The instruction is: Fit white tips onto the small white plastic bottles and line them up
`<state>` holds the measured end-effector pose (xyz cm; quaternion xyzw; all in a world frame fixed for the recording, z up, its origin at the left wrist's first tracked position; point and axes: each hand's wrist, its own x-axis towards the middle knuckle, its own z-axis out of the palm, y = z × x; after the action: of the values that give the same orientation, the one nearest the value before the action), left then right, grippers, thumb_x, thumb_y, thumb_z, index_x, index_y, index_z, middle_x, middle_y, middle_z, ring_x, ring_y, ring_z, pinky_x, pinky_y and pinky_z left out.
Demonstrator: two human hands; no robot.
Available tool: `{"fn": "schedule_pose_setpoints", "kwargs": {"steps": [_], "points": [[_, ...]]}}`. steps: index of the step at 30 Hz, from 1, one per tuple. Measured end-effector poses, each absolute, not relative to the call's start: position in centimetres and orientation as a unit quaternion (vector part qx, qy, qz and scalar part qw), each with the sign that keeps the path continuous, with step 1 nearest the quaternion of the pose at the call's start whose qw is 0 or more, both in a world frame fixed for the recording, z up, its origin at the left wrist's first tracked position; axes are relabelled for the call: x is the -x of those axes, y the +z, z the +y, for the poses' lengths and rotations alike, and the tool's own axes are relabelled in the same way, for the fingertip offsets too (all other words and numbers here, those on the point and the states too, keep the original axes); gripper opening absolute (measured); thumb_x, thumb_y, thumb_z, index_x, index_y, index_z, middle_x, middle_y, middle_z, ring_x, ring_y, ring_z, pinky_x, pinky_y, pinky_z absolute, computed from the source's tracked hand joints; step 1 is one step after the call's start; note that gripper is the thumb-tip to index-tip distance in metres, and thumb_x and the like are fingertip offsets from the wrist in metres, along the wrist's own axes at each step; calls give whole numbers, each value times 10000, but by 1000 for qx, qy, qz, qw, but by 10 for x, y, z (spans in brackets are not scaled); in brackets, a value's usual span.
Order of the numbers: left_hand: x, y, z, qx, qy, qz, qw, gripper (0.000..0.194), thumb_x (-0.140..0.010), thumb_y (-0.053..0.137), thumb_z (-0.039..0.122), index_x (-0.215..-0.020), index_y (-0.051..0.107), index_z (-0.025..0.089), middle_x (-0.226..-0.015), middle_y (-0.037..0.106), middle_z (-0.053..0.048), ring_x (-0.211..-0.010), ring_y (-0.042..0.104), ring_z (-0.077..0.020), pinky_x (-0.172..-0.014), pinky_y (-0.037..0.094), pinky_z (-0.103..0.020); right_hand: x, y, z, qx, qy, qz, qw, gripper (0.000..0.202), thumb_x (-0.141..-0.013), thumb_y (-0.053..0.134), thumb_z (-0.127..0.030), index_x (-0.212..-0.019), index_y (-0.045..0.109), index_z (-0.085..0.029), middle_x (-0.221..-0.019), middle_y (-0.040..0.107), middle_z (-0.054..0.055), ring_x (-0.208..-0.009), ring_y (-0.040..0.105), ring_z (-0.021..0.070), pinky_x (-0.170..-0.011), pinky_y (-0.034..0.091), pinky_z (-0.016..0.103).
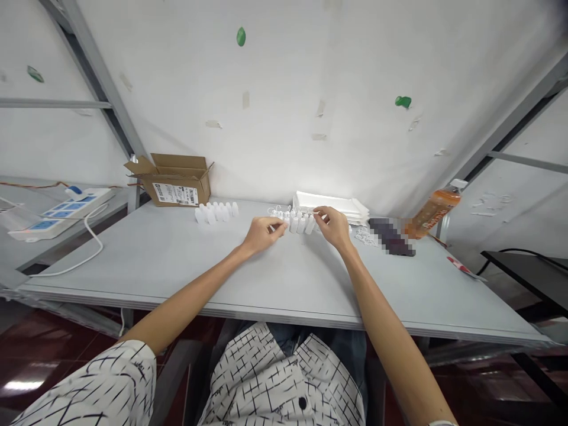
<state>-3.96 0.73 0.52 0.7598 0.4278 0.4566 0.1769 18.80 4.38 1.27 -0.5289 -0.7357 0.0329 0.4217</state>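
A group of small white bottle-shaped pieces (298, 223) stands on the grey table between my hands, with thin white loops at their tops. My left hand (265, 235) is closed in a pinch at the leftmost piece of this group. At the right end, my right hand (333, 227) is closed, thumb and forefinger together on what looks like a thin white loop. Further left stands another cluster of similar white pieces (216, 212), with no loops visible. A loose pile of white loops (366, 236) lies to the right of my right hand.
An open cardboard box (177, 180) stands at the back left. Behind my hands lies a stack of white packets (331, 204). A blurred dark object (393, 236) and an orange drink bottle (435, 212) are on the right. A power strip (62, 213) lies far left.
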Motion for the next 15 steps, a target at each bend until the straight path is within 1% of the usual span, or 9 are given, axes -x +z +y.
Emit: {"fn": "schedule_pose_setpoints", "kwargs": {"steps": [2,4,6,8,10,12,15], "points": [[51,12,13,-729,494,456,127,341,-895,508,373,-709,688,151,-670,709,-44,-620,636,-142,-598,488,-241,-189,14,43,523,26,-732,437,222,-846,521,-269,-960,706,-220,-870,713,29,-626,585,162,-643,410,299],[70,19,21,-712,494,496,57,329,-901,496,361,-770,710,148,-723,721,-54,-633,625,-148,-632,479,-260,-190,15,42,515,20,-726,456,229,-850,514,-277,-957,704,-208,-874,709,36,-614,582,158,-655,425,303],[96,25,31,-716,444,538,-22,308,-900,512,359,-801,726,161,-827,733,-62,-720,633,-168,-692,463,-282,-193,16,43,510,13,-718,473,234,-848,511,-282,-952,704,-199,-872,708,42,-609,582,157,-664,436,307],[125,29,38,-689,407,596,-71,285,-904,514,338,-844,742,178,-930,733,-66,-793,637,-188,-739,448,-302,-196,15,44,509,5,-712,483,234,-842,512,-281,-942,705,-195,-866,711,47,-603,578,159,-665,441,311],[150,30,42,-651,373,656,-81,251,-895,533,323,-919,752,202,-1005,721,-64,-851,634,-205,-748,435,-309,-199,15,45,508,1,-709,490,230,-835,514,-282,-925,707,-194,-854,714,48,-595,571,160,-666,444,316],[166,29,43,-630,337,696,-77,228,-869,583,337,-968,749,216,-1022,707,-66,-909,627,-229,-742,427,-315,-202,14,47,506,2,-706,496,230,-833,513,-287,-913,708,-193,-848,714,48,-592,569,160,-666,447,318],[173,24,43,-621,292,725,-63,251,-840,638,380,-1003,741,219,-1040,690,-75,-974,615,-262,-750,428,-327,-204,14,47,505,4,-702,502,234,-832,513,-296,-900,709,-188,-848,712,51,-577,567,156,-649,442,319]]}}
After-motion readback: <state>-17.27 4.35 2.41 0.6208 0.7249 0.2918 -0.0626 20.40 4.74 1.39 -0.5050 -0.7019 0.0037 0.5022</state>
